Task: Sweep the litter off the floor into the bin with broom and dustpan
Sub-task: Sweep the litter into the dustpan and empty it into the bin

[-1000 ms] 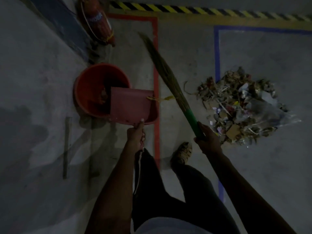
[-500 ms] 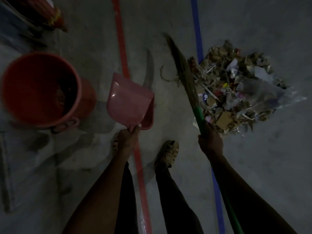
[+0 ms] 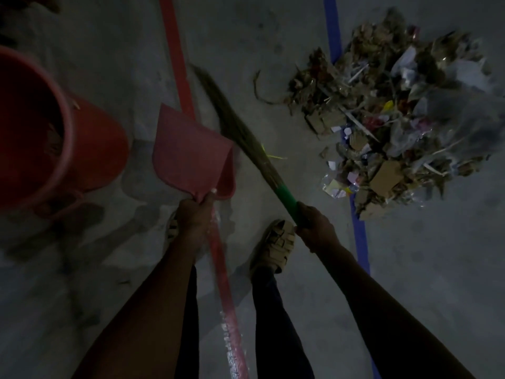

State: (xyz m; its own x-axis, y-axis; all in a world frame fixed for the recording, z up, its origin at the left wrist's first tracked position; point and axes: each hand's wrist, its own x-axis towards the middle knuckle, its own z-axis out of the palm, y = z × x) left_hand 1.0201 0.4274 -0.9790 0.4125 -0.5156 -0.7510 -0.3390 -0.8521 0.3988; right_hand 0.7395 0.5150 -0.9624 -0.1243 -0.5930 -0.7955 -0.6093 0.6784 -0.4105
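Observation:
My left hand (image 3: 194, 214) grips the handle of a pink dustpan (image 3: 188, 154), which hangs above the floor just right of the red bin (image 3: 65, 138). The pan looks empty. My right hand (image 3: 314, 225) grips the green handle of a grass broom (image 3: 240, 132); its bristles point up and left, over the dustpan's right edge. A large pile of litter (image 3: 404, 119), paper, card, leaves and plastic, lies on the floor at the upper right, apart from the broom.
A red floor line (image 3: 177, 56) runs between bin and broom; a blue floor line (image 3: 333, 28) passes under the litter pile. My two sandalled feet (image 3: 276, 244) stand on grey concrete below the tools. A small yellow scrap (image 3: 273, 155) lies by the broom.
The view has turned right and down, so the bin slid to the left edge. The dustpan has come away from over the bin. The broom swung left, off the pile's edge.

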